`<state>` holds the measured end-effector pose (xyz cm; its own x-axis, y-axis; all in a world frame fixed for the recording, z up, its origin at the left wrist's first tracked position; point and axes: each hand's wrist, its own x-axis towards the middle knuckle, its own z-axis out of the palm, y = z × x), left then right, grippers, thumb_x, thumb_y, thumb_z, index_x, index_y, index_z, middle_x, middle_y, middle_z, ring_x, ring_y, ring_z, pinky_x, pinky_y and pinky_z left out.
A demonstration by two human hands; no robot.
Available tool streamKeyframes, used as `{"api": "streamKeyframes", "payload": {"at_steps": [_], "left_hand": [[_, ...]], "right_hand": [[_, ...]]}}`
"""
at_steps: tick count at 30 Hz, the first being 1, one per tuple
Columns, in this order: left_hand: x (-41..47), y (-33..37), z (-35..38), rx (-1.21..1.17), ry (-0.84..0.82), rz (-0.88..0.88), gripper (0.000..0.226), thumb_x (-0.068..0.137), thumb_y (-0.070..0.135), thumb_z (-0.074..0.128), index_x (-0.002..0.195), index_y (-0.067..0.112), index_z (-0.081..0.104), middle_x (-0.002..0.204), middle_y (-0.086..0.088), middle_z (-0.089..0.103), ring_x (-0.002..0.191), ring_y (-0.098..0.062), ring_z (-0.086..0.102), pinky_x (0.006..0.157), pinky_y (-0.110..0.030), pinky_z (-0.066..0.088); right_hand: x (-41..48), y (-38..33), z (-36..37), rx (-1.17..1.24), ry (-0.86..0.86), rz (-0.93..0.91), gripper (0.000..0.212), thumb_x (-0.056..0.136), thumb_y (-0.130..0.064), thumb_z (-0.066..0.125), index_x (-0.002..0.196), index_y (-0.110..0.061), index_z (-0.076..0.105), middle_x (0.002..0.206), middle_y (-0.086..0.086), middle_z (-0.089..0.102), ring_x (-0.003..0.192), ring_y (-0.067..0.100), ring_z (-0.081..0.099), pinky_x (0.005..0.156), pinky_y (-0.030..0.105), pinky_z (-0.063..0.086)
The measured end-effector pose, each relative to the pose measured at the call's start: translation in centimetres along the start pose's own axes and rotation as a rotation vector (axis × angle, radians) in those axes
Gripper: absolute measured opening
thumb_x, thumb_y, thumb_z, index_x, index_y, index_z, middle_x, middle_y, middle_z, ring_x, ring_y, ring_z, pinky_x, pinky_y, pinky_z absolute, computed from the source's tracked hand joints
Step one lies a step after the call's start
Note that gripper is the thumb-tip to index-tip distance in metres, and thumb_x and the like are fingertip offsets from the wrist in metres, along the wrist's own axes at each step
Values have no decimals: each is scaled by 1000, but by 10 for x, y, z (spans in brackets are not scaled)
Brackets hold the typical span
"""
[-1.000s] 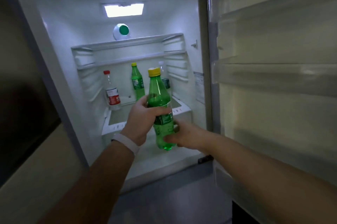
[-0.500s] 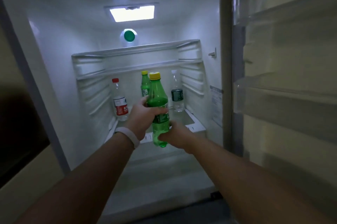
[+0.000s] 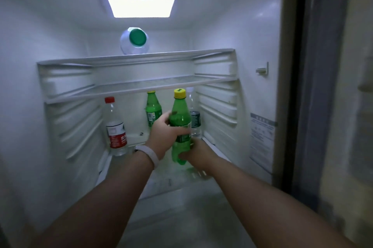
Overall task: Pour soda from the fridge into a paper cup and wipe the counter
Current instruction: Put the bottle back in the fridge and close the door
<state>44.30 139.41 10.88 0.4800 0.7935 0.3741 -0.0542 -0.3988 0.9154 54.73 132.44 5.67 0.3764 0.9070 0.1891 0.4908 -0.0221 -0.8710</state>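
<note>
Where both arms stretched into the lit fridge (image 3: 40,29), one item was held between the hands: a green soda bottle (image 3: 180,126) with a yellow cap, upright and clear of the fridge floor.

Holding it from the left, the left hand (image 3: 165,136) had fingers and thumb wrapped round the bottle's middle at the label. A pale wristband (image 3: 149,155) sat on the wrist behind it.

Lower and to the right, the right hand (image 3: 198,155) was curled round the bottle's bottom part, fingertips showing at its base. How far those fingers passed behind could not be told.

Other stock stood beyond the hands:
- a second green bottle (image 3: 153,111), yellow-capped, just past the left hand's knuckles;
- a dark-labelled clear bottle (image 3: 194,120), directly behind the held one and partly hidden by it;
- a red-capped bottle (image 3: 116,128), clear with a red label, well to the left of the left hand.

Above the hands were two shelves (image 3: 129,86). On the upper one a green-capped bottle (image 3: 134,41) lay on its side, cap towards the camera. Overhead, the lamp (image 3: 140,5) was lit. Right of the right hand, a printed sticker (image 3: 261,140) was on the side wall.
</note>
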Motion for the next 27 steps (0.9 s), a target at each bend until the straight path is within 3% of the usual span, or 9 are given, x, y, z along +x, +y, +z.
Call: {"api": "streamKeyframes", "payload": {"at_steps": [3, 6, 9, 12, 15, 22, 25, 27], "left_hand": [[21, -12, -5, -25, 3, -11, 49, 67, -4, 83, 106, 20, 67, 97, -2, 76, 89, -20, 73, 71, -32, 60], [37, -23, -7, -27, -6, -16, 46, 68, -3, 82, 102, 24, 67, 98, -3, 75, 90, -22, 73, 78, -39, 61], [50, -32, -7, -22, 10, -24, 43, 71, 0, 82, 98, 28, 64, 100, -1, 73, 91, -19, 71, 81, -39, 59], [58, -41, -13, -16, 21, -39, 45, 73, 11, 84, 112, 20, 62, 104, -1, 72, 95, -20, 71, 85, -43, 59], [59, -47, -17, -1, 8, -29, 43, 78, 18, 82, 117, 15, 61, 106, -2, 72, 97, -19, 70, 87, -45, 59], [47, -45, -16, 75, -5, -54, 40, 82, 29, 78, 116, 21, 59, 104, 7, 70, 92, -11, 68, 83, -37, 57], [38, -33, -18, 274, -53, -120, 37, 81, 22, 79, 109, 20, 55, 94, 7, 67, 80, -8, 64, 71, -28, 53], [29, -26, -19, 436, -114, -164, 37, 80, 20, 79, 106, 19, 54, 92, 4, 64, 80, -13, 62, 76, -31, 53]], "right_hand": [[18, 0, 2, 18, 15, 4, 25, 78, -1, 66, 101, -11, 68, 84, 1, 67, 74, 9, 61, 52, 10, 45], [33, -1, 8, -6, 15, -7, 22, 79, -2, 64, 99, -12, 65, 82, -1, 65, 76, 15, 62, 54, 16, 47], [41, 1, 13, -8, 17, 9, 20, 83, 0, 61, 102, -5, 65, 78, 0, 61, 67, 11, 57, 44, 10, 41], [47, 2, 19, -10, 41, 45, 21, 87, -4, 62, 107, -6, 63, 84, 3, 63, 64, 4, 54, 38, 5, 37], [49, 3, 25, -50, 52, 39, 16, 87, -4, 62, 103, -6, 63, 80, 3, 63, 63, 4, 54, 40, 6, 39], [33, 0, 22, -244, 64, -7, 12, 85, -15, 60, 97, -17, 64, 89, 2, 67, 79, 18, 63, 58, 24, 42], [20, -8, 15, -378, 45, -6, 4, 85, -24, 58, 88, -25, 60, 89, 3, 68, 83, 23, 65, 72, 33, 53], [8, -15, 11, -530, -29, -33, 10, 87, -27, 55, 95, -24, 60, 94, 4, 66, 89, 27, 63, 79, 37, 53]]}}
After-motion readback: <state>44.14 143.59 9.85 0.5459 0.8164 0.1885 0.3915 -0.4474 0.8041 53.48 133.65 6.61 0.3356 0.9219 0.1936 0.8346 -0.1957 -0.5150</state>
